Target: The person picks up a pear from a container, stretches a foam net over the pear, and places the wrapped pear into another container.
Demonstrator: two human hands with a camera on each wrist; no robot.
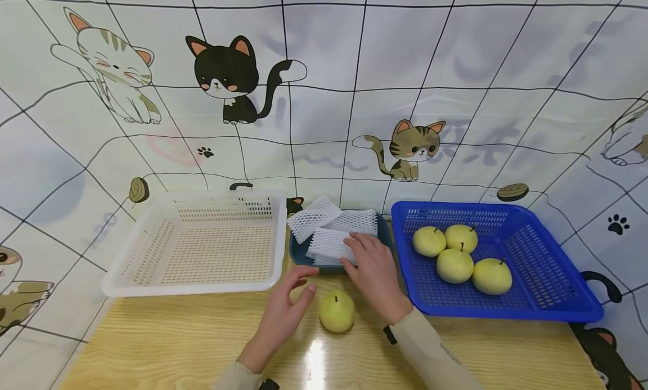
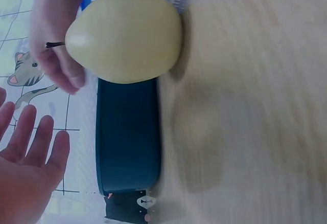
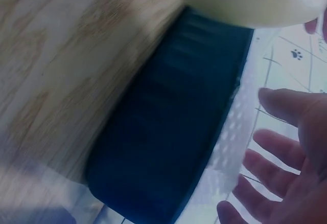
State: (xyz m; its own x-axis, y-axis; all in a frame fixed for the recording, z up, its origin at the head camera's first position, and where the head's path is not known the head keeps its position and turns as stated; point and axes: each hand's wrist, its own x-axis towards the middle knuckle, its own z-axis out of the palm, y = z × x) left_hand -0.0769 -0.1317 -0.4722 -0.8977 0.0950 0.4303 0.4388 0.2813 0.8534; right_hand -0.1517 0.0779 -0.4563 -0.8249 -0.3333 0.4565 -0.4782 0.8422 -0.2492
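Note:
A yellow pear (image 1: 336, 311) stands stem up on the wooden table between my hands. To its left my left hand (image 1: 279, 317) is held with fingers loosely bent and nothing in them; the left wrist view shows those fingers (image 2: 38, 142) apart. My right hand (image 1: 377, 274) reaches over a small dark teal basket (image 1: 298, 254), its fingertips at the white foam net sleeves (image 1: 329, 243) piled inside. In the right wrist view its fingers (image 3: 273, 175) are spread and grip nothing; whether they touch a sleeve I cannot tell.
A blue basket (image 1: 541, 308) at the right holds several pears (image 1: 454, 265). At the left stands a white perforated basket (image 1: 192, 288). Behind everything hangs a cat-patterned cloth (image 1: 324, 120). The wooden table (image 1: 167, 339) extends in front of the baskets.

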